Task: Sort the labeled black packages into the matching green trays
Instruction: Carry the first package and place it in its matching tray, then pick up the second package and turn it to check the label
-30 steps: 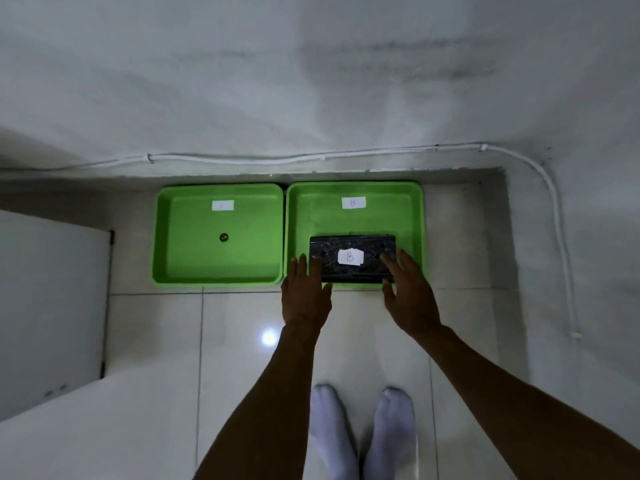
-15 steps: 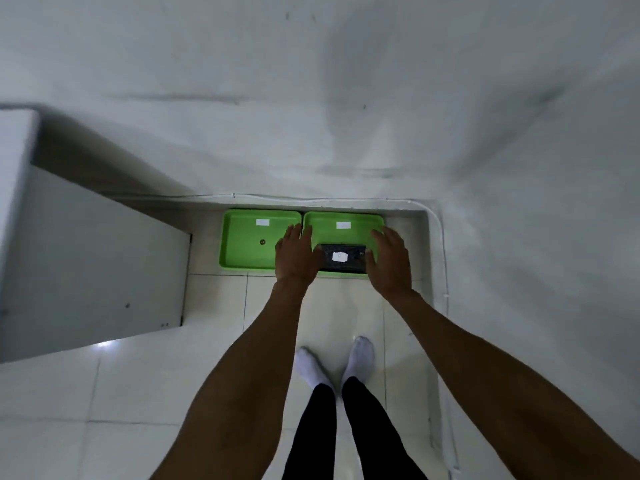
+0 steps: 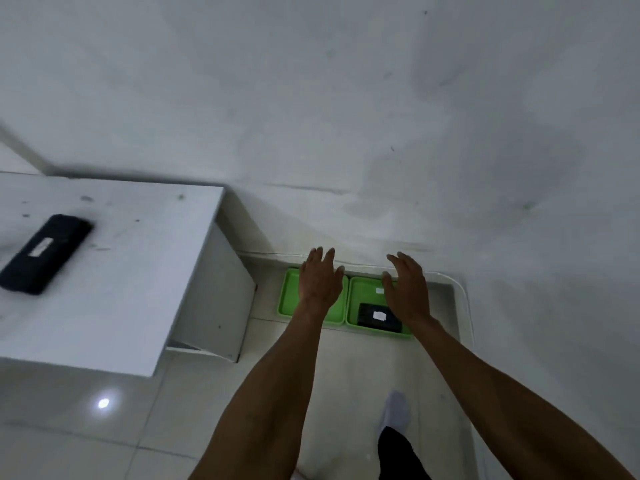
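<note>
White bench (image 3: 114,271) at left carrying a black package (image 3: 43,254), two green trays (image 3: 287,299) on the floor at far wall, right tray (image 3: 363,289) holding a labeled package (image 3: 377,318), label perhaps unreadable, left hand (image 3: 320,280) and right hand (image 3: 407,289) above trays, fingers spread, empty

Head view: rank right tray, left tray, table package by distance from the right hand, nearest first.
From the right hand:
1. Right tray, directly under it, holding a labeled package.
2. Left tray, beside it, under the left hand.
3. Table package, far left on the white table.
</note>
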